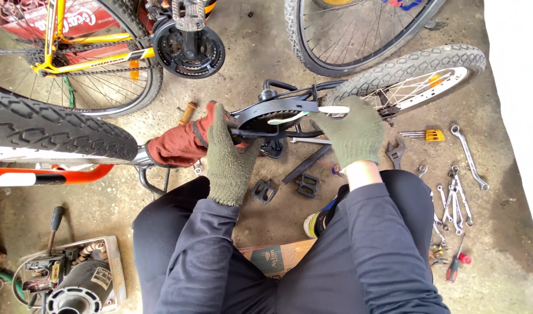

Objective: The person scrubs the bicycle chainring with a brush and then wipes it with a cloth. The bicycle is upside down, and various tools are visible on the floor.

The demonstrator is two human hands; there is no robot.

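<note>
Concrete floor [260, 64] strewn with bicycle parts. Left hand [228, 154], in a green knit glove, fingers closed around the black chain guard [278, 113] of a small overturned bicycle at centre. Right hand [354, 131], gloved, fingers curled over the guard's rear end. Spanners [458, 192] lie at 3 o'clock; two loose pedals [284, 187] lie just below the guard.

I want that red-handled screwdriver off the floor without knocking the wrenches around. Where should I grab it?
Probably by its red handle, coming from the lower right. The screwdriver lies flat on the concrete with its dark shaft pointing up toward the pile of wrenches, so the thick handle end is the part farthest from them.
</note>
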